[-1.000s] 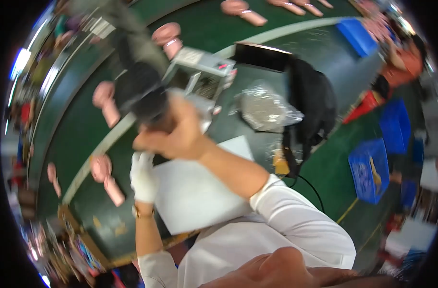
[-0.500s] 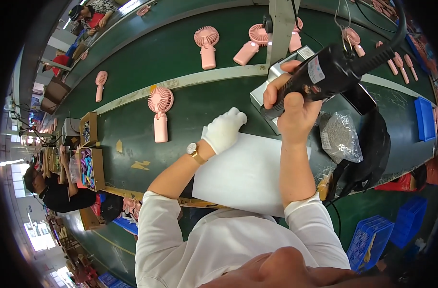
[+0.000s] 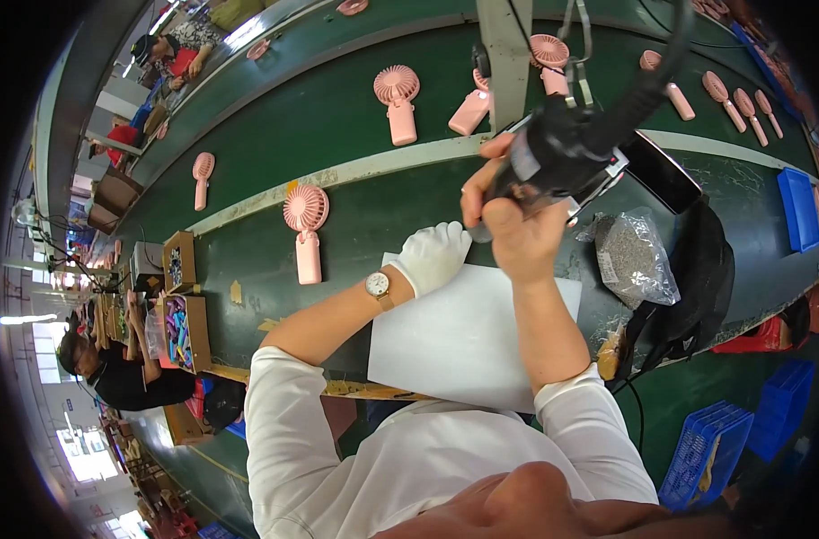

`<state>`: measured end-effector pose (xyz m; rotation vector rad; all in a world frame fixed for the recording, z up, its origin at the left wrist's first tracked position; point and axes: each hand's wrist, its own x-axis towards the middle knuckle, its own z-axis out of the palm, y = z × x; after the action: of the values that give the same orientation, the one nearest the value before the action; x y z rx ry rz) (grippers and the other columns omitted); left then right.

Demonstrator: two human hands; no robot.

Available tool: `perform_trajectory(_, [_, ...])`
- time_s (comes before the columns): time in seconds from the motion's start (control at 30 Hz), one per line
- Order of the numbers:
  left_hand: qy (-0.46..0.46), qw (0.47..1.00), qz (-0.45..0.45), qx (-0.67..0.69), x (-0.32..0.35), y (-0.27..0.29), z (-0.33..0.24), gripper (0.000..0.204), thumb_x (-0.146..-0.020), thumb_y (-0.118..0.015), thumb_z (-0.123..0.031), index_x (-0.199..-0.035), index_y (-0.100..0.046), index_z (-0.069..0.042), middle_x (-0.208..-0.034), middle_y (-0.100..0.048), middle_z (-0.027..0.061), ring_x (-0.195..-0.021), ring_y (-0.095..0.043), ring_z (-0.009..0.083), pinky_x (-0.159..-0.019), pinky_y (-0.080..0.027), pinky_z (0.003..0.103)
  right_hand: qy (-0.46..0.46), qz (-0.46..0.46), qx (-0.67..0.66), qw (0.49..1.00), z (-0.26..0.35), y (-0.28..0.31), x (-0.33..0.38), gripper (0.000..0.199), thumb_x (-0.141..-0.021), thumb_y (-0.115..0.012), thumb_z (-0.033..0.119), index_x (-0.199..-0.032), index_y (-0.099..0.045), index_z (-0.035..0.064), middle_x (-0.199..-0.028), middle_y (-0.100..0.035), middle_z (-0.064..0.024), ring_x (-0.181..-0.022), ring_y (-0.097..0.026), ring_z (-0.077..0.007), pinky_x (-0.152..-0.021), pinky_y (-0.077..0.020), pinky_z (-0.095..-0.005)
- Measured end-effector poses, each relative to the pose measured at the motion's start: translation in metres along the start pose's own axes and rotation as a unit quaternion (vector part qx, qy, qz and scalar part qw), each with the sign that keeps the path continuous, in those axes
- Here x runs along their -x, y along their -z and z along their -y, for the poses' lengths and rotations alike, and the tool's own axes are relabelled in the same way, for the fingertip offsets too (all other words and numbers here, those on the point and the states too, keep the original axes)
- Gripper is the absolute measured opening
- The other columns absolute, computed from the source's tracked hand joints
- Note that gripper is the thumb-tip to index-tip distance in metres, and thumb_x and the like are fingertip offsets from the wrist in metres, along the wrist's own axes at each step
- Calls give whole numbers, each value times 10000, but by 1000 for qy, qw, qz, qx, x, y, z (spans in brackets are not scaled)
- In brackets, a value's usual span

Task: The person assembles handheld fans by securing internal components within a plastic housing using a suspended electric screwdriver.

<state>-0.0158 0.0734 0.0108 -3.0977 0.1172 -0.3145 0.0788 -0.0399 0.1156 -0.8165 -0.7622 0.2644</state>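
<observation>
My right hand grips a black corded power tool, which looks like an electric screwdriver and is partly blurred. The tool tilts, its lower end pointing down and left, close to the fingertips of my left hand. A white glove covers that left hand, and its fingers are curled together; whatever they hold is hidden. Beneath both forearms lies a white sheet on the green bench. To the left on the bench rests a pink handheld fan, its round grille facing up.
Several pink fans lie on the green belt beyond a pale rail. At right are a clear bag of small parts, a black bag and a blue tray. Cardboard boxes stand left, near a seated co-worker.
My right hand has brought the power tool left and lower, so its end is now beside my left fingertips. My left hand stays curled over the sheet's top edge. The whole view has shifted slightly.
</observation>
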Motion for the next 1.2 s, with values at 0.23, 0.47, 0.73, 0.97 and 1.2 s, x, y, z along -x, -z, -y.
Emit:
perform_trajectory(0.23, [138,974,96,153,1,-4,47,335,-723,-613,-274,-983,-583,-65,-799,-629,185,-693,-603,387,-594,-492,430,-33,37,-12,999,17,-16,12,596,-614,-825,181,-1092,-512,15,-803,-642,-49,-700,-614,-93,-641,-486,-238])
perform_trajectory(0.47, [72,919,-339,189,-127,122,4,134,-731,-603,45,-815,-578,-57,-799,-570,112,-739,-587,257,-665,-466,288,38,89,85,992,32,-3,6,690,-604,-849,295,-1109,-504,-25,-870,-631,-70,-758,-594,-122,-718,-470,-248])
perform_trajectory(0.73, [-84,954,-70,278,-132,74,24,168,-820,-566,-168,-933,-643,-69,-1123,-584,101,-1077,-504,317,-920,-401,376,33,61,107,992,27,4,-1,665,-597,-845,287,-1102,-510,13,-869,-636,-88,-744,-631,-165,-701,-485,-264])
perform_trajectory(0.97, [388,858,-118,317,-107,21,115,397,-776,-651,-308,-991,-631,27,-1025,-624,188,-929,-607,281,-838,-452,332,-12,55,113,992,13,9,-7,652,-599,-841,243,-1101,-498,9,-871,-631,-110,-717,-638,-206,-656,-491,-270])
perform_trajectory(1.2, [438,872,112,188,-179,-55,155,525,-675,-658,-430,-941,-612,20,-911,-630,221,-869,-618,364,-751,-499,415,65,28,169,983,3,13,-12,638,-568,-827,175,-1097,-508,15,-792,-632,-98,-620,-615,-231,-599,-487,-272])
